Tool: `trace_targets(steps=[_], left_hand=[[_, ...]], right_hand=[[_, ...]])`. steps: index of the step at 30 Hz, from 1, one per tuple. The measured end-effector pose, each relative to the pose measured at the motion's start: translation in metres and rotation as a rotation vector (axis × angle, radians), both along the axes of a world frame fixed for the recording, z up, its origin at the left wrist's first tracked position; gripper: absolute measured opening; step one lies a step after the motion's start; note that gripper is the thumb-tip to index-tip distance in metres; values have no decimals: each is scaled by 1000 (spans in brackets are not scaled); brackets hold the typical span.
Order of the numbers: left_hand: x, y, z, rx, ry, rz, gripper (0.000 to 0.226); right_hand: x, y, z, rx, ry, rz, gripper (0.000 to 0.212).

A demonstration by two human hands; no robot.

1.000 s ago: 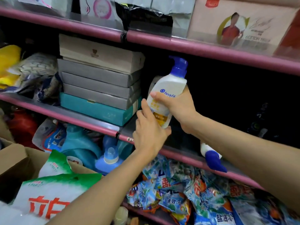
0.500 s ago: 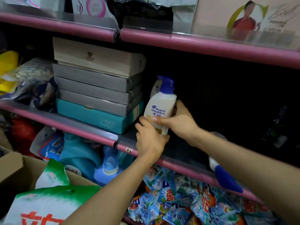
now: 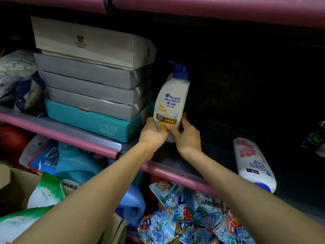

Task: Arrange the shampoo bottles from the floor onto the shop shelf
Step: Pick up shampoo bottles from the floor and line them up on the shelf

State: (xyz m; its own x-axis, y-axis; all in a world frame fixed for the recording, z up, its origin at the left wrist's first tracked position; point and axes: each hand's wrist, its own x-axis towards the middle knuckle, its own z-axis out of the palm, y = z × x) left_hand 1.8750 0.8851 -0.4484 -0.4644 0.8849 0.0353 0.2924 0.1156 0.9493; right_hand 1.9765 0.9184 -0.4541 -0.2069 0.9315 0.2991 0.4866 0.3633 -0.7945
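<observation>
A white shampoo bottle (image 3: 171, 101) with a blue pump top stands upright on the pink-edged shop shelf (image 3: 168, 170), right beside the stack of boxes. My left hand (image 3: 152, 132) grips its lower left side and my right hand (image 3: 184, 133) grips its lower right side. Just behind it, another white bottle is partly hidden. A second white shampoo bottle (image 3: 253, 163) with a blue cap lies on its side on the same shelf, to the right, with its cap toward me.
A stack of grey, tan and teal boxes (image 3: 95, 81) fills the shelf to the left of the bottle. Below are blue detergent jugs (image 3: 75, 166), detergent packets (image 3: 190, 213) and a cardboard box (image 3: 15, 189) with green-white bags. The shelf's back right is dark.
Both hands have carried the pump bottle down and deeper into the shelf, from tilted in the air to upright beside the boxes. The view has moved closer and lower.
</observation>
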Motion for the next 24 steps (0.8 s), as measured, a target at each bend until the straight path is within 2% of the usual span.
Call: trace_targets(steps=[4,8,11,13,16,24], left_hand=[[-3,22,4,12,-87,60,31],[-7,30,-2,53,-150,42,32],[-8,32,-10,87,-272,64,34],[-8,33,-12,96,-354,74,34],[-8,34,-14,117,-381,56,27],[-11,31,-16,100,-303,-5,35]], right_hand=[[-11,7,-12,54,-117,-137,56],[-9,14,-18,57,-170,-144,37],[-8,15,-18,66,-142,-127,33],[-9,14,-18,40,-89,-109,38],[-9,13,-17,-5,-30,-65,46],[-9,14,-18,-143,-59,-18,70]])
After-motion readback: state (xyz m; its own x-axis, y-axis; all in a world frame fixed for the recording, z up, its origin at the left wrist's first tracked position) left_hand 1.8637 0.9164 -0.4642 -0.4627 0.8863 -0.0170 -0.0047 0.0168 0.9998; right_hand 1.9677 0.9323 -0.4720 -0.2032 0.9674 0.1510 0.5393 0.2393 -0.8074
